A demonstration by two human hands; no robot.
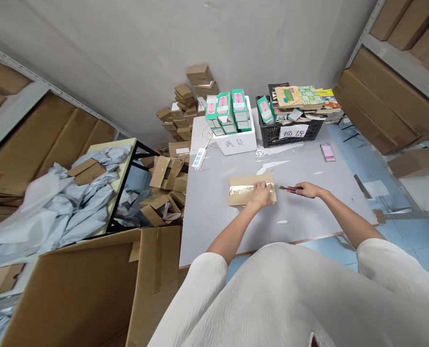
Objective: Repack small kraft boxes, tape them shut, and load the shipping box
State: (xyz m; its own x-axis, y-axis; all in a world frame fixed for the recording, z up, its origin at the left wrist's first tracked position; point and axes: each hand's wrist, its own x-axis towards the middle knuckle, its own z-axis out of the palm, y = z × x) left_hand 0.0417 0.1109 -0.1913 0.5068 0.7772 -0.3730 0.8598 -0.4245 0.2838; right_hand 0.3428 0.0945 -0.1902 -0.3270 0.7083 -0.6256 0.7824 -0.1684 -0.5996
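Observation:
A brown cardboard box (241, 193) lies on the grey table, with shiny clear tape running along its top. My left hand (261, 193) presses down on the right part of this box, fingers bent against the taped top. In my right hand (306, 189) is a box cutter (288, 189) with a black and red body. Its tip points left, a short distance from the box's right end, and does not touch it. How far the blade is out is too small to tell.
On the grey table (214, 221) stand a white bin (236, 143) of green-and-pink boxes and a black crate (272, 136) of books. A power strip (200, 158) and a blurred pink item (328, 152) lie there too. An open carton (156, 270) stands left; grey mailing bags (87, 207) lie beyond.

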